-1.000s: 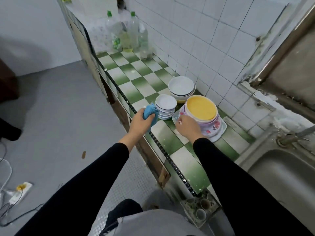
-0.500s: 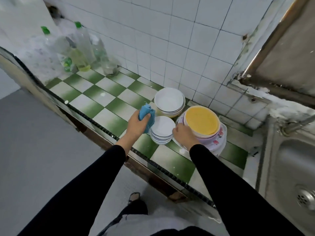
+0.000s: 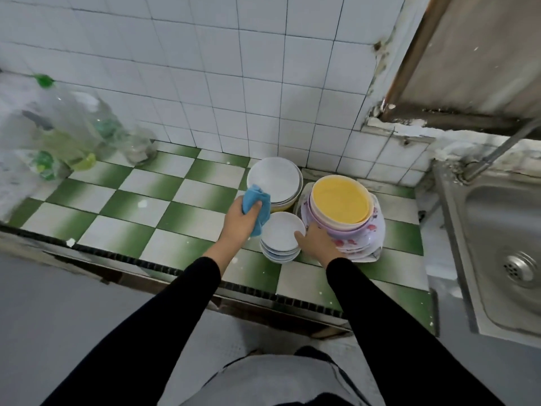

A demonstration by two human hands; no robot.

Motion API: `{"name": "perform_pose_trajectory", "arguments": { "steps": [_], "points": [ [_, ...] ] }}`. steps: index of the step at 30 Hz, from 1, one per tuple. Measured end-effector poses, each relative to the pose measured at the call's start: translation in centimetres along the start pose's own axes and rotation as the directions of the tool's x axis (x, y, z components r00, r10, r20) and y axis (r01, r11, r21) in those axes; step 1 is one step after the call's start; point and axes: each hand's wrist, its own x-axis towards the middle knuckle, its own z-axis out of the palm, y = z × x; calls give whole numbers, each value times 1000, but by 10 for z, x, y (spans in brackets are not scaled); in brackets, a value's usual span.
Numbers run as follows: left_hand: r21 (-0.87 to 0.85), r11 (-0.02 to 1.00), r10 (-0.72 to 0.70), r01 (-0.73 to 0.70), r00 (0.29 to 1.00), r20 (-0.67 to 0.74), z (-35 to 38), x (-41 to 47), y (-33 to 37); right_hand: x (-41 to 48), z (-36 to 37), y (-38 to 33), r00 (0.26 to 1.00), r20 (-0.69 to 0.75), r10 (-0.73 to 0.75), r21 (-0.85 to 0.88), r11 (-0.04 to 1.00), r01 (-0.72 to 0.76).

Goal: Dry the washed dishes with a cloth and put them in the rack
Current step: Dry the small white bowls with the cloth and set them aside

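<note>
The left hand (image 3: 241, 222) clutches a crumpled soft blue cloth (image 3: 254, 204), just beside a stack of small glossy white round bowls (image 3: 281, 234) on the green-and-white chequered tile counter (image 3: 164, 206). The right hand (image 3: 317, 244) grips that stack's top rim, thumb hooked over it. Behind stand wider white bowls (image 3: 273, 177) and a smooth yellow dish (image 3: 339, 202) nested in lilac flowered crockery (image 3: 366, 235).

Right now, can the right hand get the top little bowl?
Probably yes: the right hand touches the rim of the top little bowl, and nothing lies on it.
</note>
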Motion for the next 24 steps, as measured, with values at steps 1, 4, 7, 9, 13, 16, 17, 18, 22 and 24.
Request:
{"name": "perform_pose_trajectory", "arguments": {
  "steps": [1, 4, 7, 9, 13, 16, 17, 18, 22, 24],
  "points": [
    [-7, 1000, 3, -3, 1000, 17, 1, 3, 0, 1, 2, 1, 1000, 12, 22, 19, 1000, -22],
    [-9, 1000, 18, -17, 999, 51, 3, 12, -1, 3, 4, 0, 998, 27, 49, 44, 998, -51],
    [-19, 1000, 18, -17, 999, 49, 7, 17, -3, 7, 5, -1, 998, 41, 43, 9, 999, -44],
    [-21, 1000, 20, -19, 999, 42, 10, 18, -4, 11, 3, -2, 999, 35, 32, -21, 999, -31],
    [-32, 999, 19, -19, 1000, 12, 11, 21, -6, 15, -1, -3, 1000, 27, -14, -38, 999, 15],
    [-55, 998, 23, -25, 999, -43, 10, 22, -3, 17, -5, -1, 998, 36, -58, -23, 998, 59],
    [-65, 998, 22, -26, 998, -62, 10, 22, -2, 17, -7, 0, 997, 41, -64, -13, 998, 64],
    [-78, 997, 22, -28, 997, -79, 10, 23, -1, 18, -8, 0, 996, 39, -76, -5, 997, 76],
    [-95, 995, 32, -44, 992, -120, 11, 27, 3, 20, -20, -6, 994, -6, -109, 47, 993, 109],
    [-99, 994, 33, -46, 990, -136, 11, 29, 3, 20, -29, -9, 992, -22, -121, 102, 987, 123]
  ]
}}
